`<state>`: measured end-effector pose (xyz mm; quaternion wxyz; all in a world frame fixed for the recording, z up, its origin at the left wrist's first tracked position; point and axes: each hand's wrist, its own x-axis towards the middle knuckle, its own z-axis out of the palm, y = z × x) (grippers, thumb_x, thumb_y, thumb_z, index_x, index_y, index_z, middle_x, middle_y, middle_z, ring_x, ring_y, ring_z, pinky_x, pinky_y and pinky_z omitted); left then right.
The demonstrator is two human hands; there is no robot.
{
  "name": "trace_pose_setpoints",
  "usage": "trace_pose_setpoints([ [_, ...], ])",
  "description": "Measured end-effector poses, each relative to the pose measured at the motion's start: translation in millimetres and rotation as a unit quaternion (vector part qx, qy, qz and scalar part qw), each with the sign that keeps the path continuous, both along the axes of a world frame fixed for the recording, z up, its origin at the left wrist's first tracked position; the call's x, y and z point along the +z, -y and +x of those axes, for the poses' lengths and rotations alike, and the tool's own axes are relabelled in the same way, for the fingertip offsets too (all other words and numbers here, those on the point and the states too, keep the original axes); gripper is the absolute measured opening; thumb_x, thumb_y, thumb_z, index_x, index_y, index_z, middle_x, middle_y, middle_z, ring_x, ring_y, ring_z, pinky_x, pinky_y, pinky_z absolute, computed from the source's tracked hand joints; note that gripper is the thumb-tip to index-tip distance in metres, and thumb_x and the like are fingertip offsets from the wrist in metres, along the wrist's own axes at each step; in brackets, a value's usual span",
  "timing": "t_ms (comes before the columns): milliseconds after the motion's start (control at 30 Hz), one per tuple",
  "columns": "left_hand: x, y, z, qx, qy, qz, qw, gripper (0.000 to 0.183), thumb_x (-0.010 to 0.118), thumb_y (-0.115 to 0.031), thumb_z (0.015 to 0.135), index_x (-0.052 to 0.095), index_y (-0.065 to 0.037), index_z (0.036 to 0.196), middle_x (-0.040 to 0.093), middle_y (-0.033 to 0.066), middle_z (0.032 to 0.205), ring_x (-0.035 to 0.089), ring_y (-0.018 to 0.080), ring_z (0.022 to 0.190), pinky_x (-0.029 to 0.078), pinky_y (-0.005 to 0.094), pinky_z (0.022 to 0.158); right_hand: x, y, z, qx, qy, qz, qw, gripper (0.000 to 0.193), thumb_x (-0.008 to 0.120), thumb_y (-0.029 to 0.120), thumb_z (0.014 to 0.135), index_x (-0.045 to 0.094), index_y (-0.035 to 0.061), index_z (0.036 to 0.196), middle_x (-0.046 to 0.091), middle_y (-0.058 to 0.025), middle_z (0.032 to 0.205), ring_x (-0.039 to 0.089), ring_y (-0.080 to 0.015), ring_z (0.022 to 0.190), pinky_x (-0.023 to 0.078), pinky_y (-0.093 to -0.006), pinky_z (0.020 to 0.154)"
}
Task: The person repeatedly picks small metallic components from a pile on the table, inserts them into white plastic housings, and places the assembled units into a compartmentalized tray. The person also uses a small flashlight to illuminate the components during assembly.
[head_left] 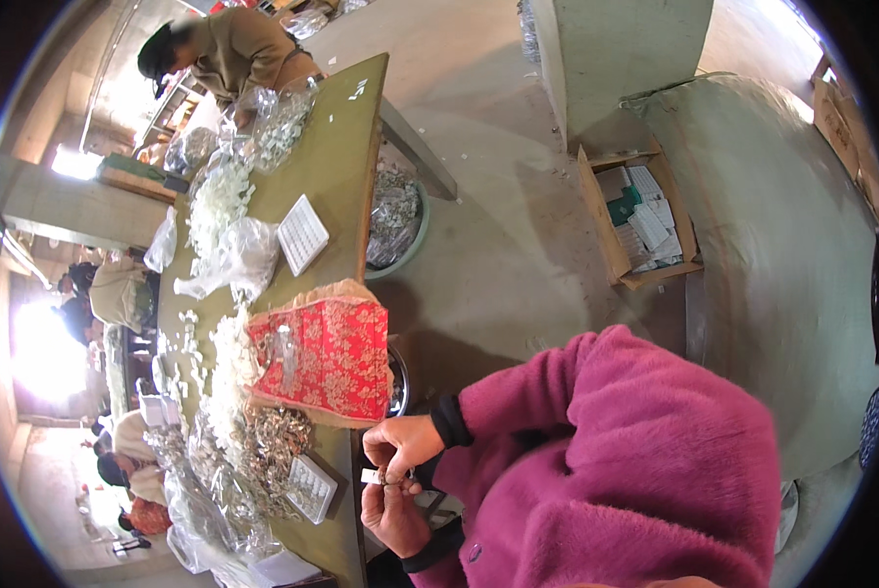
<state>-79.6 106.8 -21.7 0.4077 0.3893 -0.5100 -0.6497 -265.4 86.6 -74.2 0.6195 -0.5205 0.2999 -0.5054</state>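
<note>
My right hand [407,443] pinches from above at a small white piece [371,476] near the table edge. My left hand [396,517] is closed just below it, thumb and fingers meeting the right hand's at the same spot. A small brownish bit shows between the fingertips; its kind is too small to tell. Beside my hands, a red floral cloth [336,358] drapes over the table edge. A pile of brownish metal-looking small parts [271,439] and a white compartment tray [312,488] lie close to my hands on the table.
White plastic parts [222,201] and clear bags [243,257] are heaped along the long table [336,137]. Another white tray [303,234] lies near its edge. A tub of parts [396,218] and an open carton [645,220] stand on the floor. A co-worker [238,54] leans at the far end.
</note>
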Motion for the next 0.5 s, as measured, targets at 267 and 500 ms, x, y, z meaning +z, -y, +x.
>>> trace_pose_setpoints([
  [267, -0.9, 1.9, -12.1, 0.005, 0.051, -0.038, 0.998, 0.019, 0.062, -0.005, 0.104, 0.061, 0.000, 0.122, 0.069, 0.0091, 0.099, 0.065, 0.0152, 0.083, 0.053, 0.0282, 0.074, -11.1, -10.1, 2.6, -0.125, -0.029, -0.083, 0.988, 0.035, 0.074, 0.034, 0.097, 0.068, -0.0004, 0.102, 0.075, -0.0092, 0.090, 0.071, -0.0200, 0.079, 0.057, -0.0345, 0.070],
  [500, -10.9, -3.8, -17.5, 0.035, 0.059, -0.035, 0.997, 0.018, 0.062, -0.012, 0.106, 0.062, -0.001, 0.119, 0.066, 0.0085, 0.098, 0.061, 0.0177, 0.079, 0.050, 0.0307, 0.071, -20.4, -13.0, 3.0, 0.060, 0.071, 0.053, 0.994, 0.046, 0.062, 0.043, 0.104, 0.071, 0.0020, 0.085, 0.068, -0.0053, 0.068, 0.066, -0.0140, 0.057, 0.055, -0.0293, 0.053],
])
